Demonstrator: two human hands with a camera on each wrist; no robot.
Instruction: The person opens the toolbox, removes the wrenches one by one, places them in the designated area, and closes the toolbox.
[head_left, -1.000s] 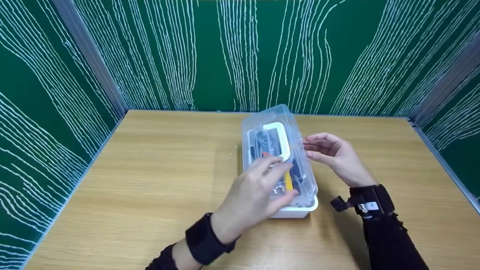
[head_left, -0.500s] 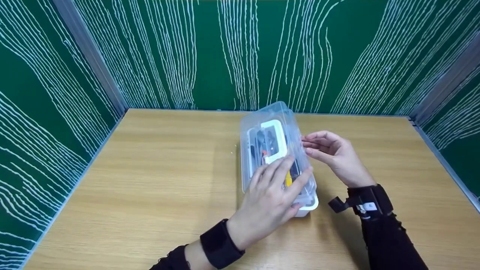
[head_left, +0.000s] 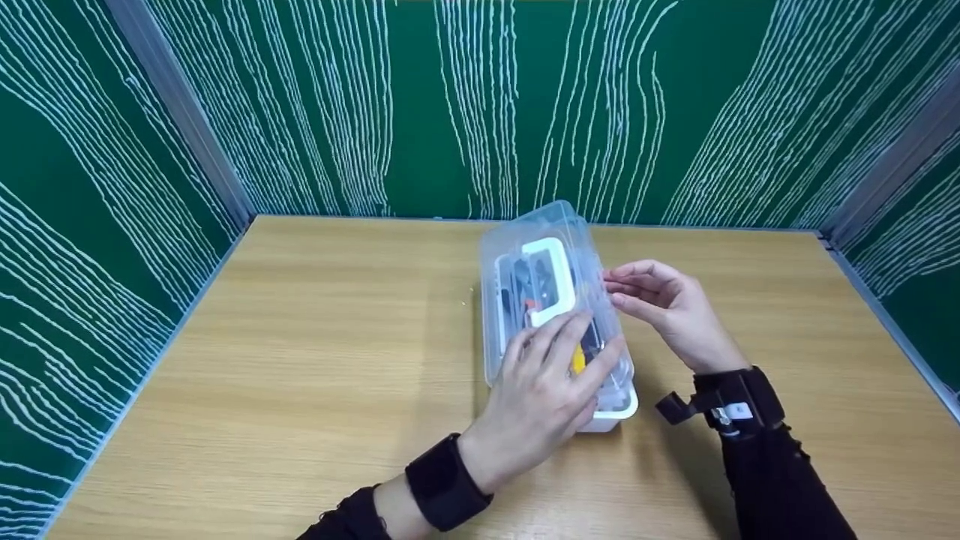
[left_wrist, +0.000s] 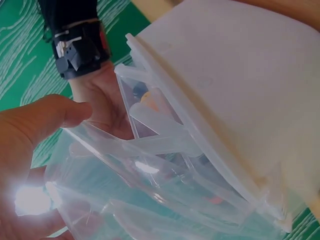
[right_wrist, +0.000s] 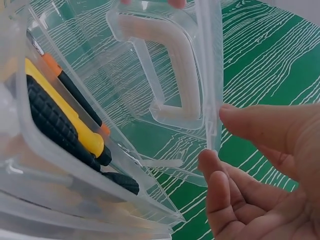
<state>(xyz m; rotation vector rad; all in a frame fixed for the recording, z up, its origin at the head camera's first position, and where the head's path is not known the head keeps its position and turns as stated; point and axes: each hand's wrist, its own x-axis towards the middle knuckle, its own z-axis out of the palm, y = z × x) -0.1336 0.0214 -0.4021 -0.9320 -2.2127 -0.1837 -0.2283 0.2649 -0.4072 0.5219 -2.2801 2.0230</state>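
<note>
A clear plastic lid (head_left: 525, 229) with a white carry handle (head_left: 564, 279) stands tilted over a white toolbox (head_left: 621, 412). My left hand (head_left: 536, 394) grips the lid's near end, fingers spread over its top; in the left wrist view the thumb (left_wrist: 75, 111) lies on the opposite side of the lid's edge from the fingers. My right hand (head_left: 667, 307) pinches the lid's right edge between thumb and fingers. The right wrist view shows a gap between lid and box. Inside lie a yellow and black tool handle (right_wrist: 82, 120) and an orange and black one (right_wrist: 75, 90).
The toolbox stands on a wooden table (head_left: 337, 337), right of its middle. Green panels (head_left: 412, 112) with white wavy lines rise along the back and sides. Tiny bright specks lie on the wood left of the box.
My left hand has moved right and settled on the lid's near end, its fingers now around the edge. The lid is tilted slightly more. My right hand has stayed almost in place.
</note>
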